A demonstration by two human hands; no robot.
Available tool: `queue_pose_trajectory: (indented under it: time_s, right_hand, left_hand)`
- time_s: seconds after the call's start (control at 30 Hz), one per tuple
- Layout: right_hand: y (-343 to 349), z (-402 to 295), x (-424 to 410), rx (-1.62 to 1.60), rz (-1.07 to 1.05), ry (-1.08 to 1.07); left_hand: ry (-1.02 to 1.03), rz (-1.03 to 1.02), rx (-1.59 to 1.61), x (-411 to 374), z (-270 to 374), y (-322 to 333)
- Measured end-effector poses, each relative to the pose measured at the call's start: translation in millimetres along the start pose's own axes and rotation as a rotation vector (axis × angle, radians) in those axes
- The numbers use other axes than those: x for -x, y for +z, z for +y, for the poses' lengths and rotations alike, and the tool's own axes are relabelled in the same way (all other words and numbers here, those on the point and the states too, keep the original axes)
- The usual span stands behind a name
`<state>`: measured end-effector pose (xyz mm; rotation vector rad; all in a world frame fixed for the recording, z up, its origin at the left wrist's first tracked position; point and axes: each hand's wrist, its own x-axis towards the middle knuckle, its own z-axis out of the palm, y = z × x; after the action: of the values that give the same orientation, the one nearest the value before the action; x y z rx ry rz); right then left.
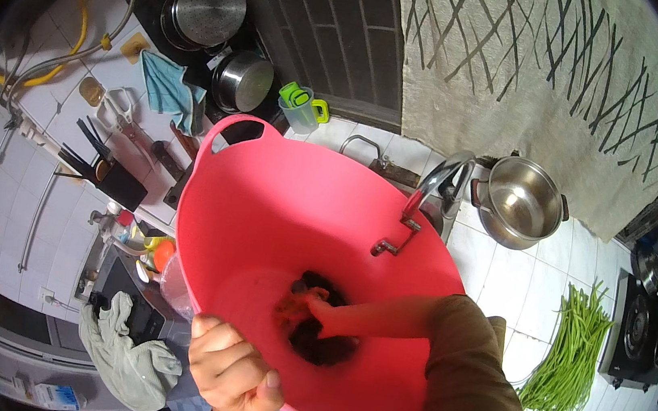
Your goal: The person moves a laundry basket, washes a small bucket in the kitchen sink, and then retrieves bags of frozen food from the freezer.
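Note:
A large pink plastic tub (317, 204) with a loop handle fills the middle of the view, tilted so that its inside shows. My left hand (237, 365) is closed around its near left rim. Reaching down into the tub from the right is my right hand (322, 314), its fingers at a dark, soft-looking clump (321, 351) on the bottom. Shade and the pink glow blur the fingers, so their grip cannot be made out. A chrome faucet (445, 176) reaches over the tub's far right rim, with a jointed spout end (388, 246) hanging inside it.
To the right on the tiled counter stand a steel pot (524, 203), a heap of long green beans (570, 355) and a gas stove (637, 332). At left are a black knife block (121, 185), kitchen scissors (122, 121) and a grey cloth (129, 359). A measuring jug (303, 111) stands behind the tub.

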<state>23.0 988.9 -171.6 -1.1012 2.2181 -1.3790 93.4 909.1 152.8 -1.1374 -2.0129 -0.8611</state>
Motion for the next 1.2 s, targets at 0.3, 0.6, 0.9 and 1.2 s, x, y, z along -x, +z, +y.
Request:
queue_pose_trajectory:
  time_s: [0.3,0.6,0.9,1.2]
  right_hand:
    - [-28.4,-57.8,33.9,0.825,-0.232,0.097]
    - [-9.4,23.4,12.0,0.988,-0.271,-0.151]
    - [-5.8,-13.8,1.1,-0.253,-0.159,0.617]
    - [-117.3,-92.9,38.3,0.301,-0.226,0.454]
  left_hand:
    - [-0.043,-0.025,-0.021,3.9,0.8,-4.4]
    - [-0.032,-0.006,0.001,6.7,-2.5,-5.5]
    - [-0.013,-0.054,-0.024,4.2,-3.1,-4.4]
    - [-0.012,0.017,-0.004,-1.2,-6.2,1.9]
